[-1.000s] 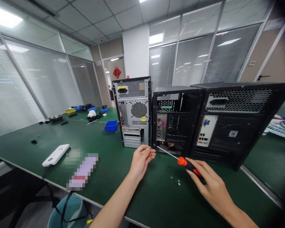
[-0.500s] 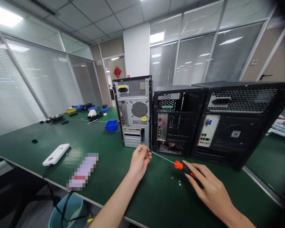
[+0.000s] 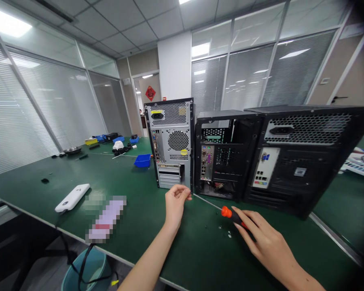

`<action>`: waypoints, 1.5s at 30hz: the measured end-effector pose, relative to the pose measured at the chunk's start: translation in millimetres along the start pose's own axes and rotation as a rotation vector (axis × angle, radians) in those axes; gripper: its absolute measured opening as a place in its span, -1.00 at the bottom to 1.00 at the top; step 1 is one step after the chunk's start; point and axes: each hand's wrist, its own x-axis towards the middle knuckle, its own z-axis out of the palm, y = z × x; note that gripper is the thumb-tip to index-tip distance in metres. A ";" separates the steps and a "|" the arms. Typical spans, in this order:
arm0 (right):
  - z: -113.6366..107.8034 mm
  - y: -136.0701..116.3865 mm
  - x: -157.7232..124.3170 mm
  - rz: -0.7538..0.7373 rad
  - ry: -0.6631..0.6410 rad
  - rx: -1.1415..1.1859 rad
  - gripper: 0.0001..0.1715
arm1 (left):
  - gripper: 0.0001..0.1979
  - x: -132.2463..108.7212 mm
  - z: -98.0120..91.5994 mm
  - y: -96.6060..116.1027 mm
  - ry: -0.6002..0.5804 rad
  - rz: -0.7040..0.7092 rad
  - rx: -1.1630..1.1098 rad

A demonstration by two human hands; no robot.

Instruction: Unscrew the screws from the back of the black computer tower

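Note:
My right hand (image 3: 262,236) grips a screwdriver (image 3: 227,212) with an orange and black handle. Its thin metal shaft points left, and the tip reaches the fingertips of my left hand (image 3: 176,202). The left fingers are pinched together beside that tip; whatever is between them is too small to make out. Just behind my left hand stands a computer case (image 3: 172,139) with a silver back panel, upright on the green table. A few small loose bits, perhaps screws (image 3: 229,234), lie on the table between my two hands.
To the right stand an opened black case (image 3: 227,161) and another black case (image 3: 306,157). A blue tray (image 3: 142,160), a white device (image 3: 72,198) and a blurred lilac object (image 3: 107,218) lie leftward on the table (image 3: 133,238). A teal bin (image 3: 79,275) sits below the edge.
My left fingers have curled closer together around the screwdriver's tip. My right hand and the screwdriver have shifted very slightly left and down.

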 end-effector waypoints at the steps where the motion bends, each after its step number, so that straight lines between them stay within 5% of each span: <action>1: -1.0 -1.3 1.4 -0.034 0.007 -0.040 -0.47 | -0.66 -0.3 0.2 -0.2 0.008 0.005 0.014; 7: -6.2 -6.3 8.9 -0.160 0.039 -0.168 -0.44 | -0.62 0.6 -1.1 2.0 0.004 -0.011 0.046; 17: -24.1 -2.7 15.8 0.058 0.018 0.180 -0.52 | -0.55 7.1 1.7 42.4 -0.107 0.064 0.207; 24: -44.0 6.6 36.1 0.369 0.045 0.336 -0.61 | -0.74 71.1 24.7 112.4 0.114 0.888 0.816; 28: -47.9 12.9 48.3 0.539 0.065 0.391 -0.57 | -0.58 109.8 49.5 133.9 0.105 1.088 1.136; 33: -46.1 20.3 67.9 0.663 0.143 0.511 -0.56 | -0.26 136.8 70.2 139.0 0.051 1.092 1.471; 39: -49.4 25.3 102.0 0.664 0.176 0.580 -0.63 | 0.03 157.7 77.4 144.3 0.051 1.069 1.589; 45: -57.0 5.5 140.3 0.812 -0.011 1.097 -0.62 | 0.08 173.4 75.1 148.6 0.035 1.080 1.548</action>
